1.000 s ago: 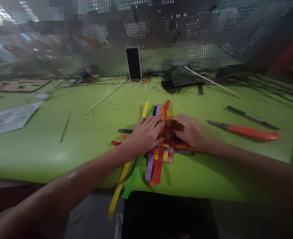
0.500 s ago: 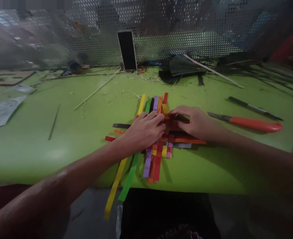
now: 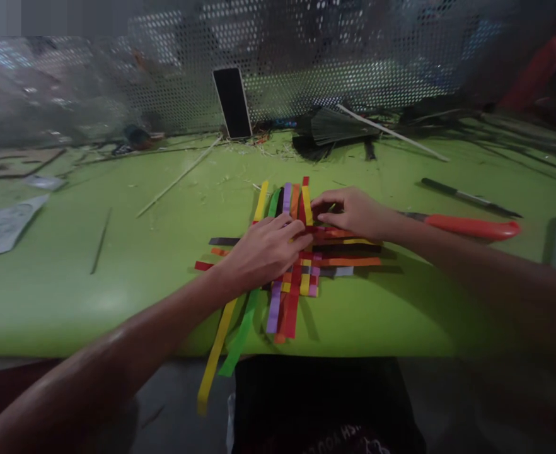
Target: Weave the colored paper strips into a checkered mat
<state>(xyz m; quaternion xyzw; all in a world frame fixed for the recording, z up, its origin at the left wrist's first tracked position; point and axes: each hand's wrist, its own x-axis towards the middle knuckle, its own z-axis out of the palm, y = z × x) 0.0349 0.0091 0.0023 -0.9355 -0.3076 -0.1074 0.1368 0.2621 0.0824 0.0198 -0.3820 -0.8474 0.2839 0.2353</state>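
On the green table lies a mat of woven paper strips [image 3: 305,271], with loose ends in several colours sticking out on every side. My left hand [image 3: 273,246] presses down on the mat's middle, fingers bent and close together, covering part of the weave. My right hand [image 3: 348,208] is at the mat's upper right, thumb and forefinger apart, its fingertips beside a yellow strip [image 3: 306,200] that points away from me. Below that hand, orange, yellow and black strip ends [image 3: 353,248] reach to the right. The long green strip [image 3: 243,337] hangs toward the table's near edge.
An orange-handled knife [image 3: 471,226] lies behind my right forearm, with a dark pen-like tool [image 3: 469,197] beyond it. A phone [image 3: 233,103] leans against the perforated metal screen [image 3: 353,75]. Dark fibres [image 3: 337,129] and thin sticks lie at the back; paper [image 3: 6,224] is at left.
The yellow strip by my right hand was bent over and now lies straight, pointing away. My right hand has moved slightly up off the strips at right. The whole view has shifted a little.
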